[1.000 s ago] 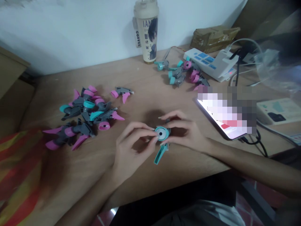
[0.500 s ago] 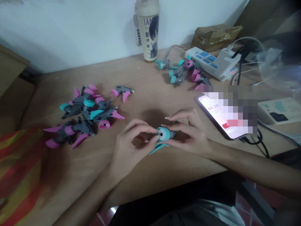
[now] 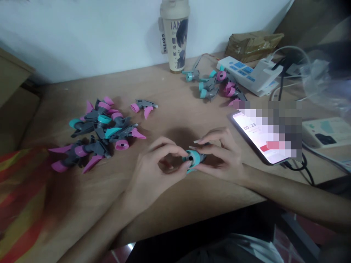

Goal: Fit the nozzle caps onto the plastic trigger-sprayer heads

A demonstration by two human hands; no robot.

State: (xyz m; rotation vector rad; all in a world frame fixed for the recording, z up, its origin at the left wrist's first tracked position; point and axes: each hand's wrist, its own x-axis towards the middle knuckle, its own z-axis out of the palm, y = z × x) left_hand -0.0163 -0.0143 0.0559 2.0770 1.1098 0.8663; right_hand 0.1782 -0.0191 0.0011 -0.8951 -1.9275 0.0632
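Note:
A trigger sprayer head with a teal collar and a grey body is held between my two hands, low over the table. Its collar opening, with a pale inside and a dark hole, faces toward my left side. My left hand pinches the collar's rim with thumb and forefinger. Behind the collar, my right hand grips the grey body, with its upper fingers raised and apart. Most of the body and the trigger are hidden by my fingers. Whether a small part sits between the left fingertips cannot be made out.
A pile of pink, teal and grey sprayer heads lies left, with a single pink one beside it. More sprayer heads lie near a power strip. A tumbler, a lit phone and a striped bag stand around.
The sprayer head has turned in my fingers, so less of its teal trigger shows below. My left fingertips have closed further over the collar opening. The view has shifted slightly.

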